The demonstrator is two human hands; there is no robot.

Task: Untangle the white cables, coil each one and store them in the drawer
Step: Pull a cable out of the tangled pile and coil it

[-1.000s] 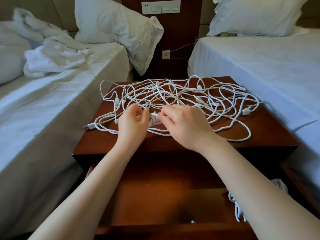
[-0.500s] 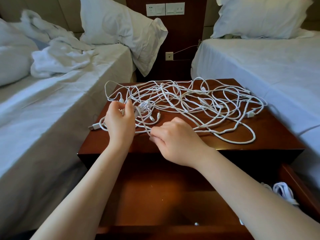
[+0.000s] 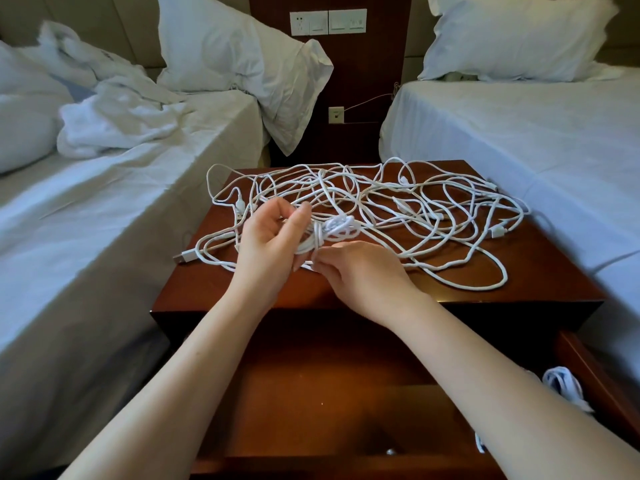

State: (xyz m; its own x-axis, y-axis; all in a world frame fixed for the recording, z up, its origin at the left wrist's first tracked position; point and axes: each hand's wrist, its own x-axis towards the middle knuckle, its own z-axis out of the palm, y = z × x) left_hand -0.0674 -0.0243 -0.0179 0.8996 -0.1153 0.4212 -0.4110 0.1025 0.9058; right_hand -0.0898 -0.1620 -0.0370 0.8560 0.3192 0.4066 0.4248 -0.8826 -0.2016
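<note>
Your left hand [image 3: 268,245] grips the half-wound coil [image 3: 337,229] above the nightstand [image 3: 554,282]; your right hand [image 3: 363,277] pinches its tail [image 3: 316,258]. Keep each wrap snug, clear of the loose tangle [image 3: 433,216].

Both forearms reach forward, left grip [image 3: 268,244] curled, right grip [image 3: 356,271] pinching.

A dark red-brown wooden tabletop [image 3: 554,271] carries a loose tangle of white cables [image 3: 415,209], spread over most of its surface from the far edge toward the near one. A USB plug [image 3: 183,257] lies near the left edge. Below the front, the open drawer [image 3: 346,393] holds a coiled cable [image 3: 562,384] at its right side.
</note>
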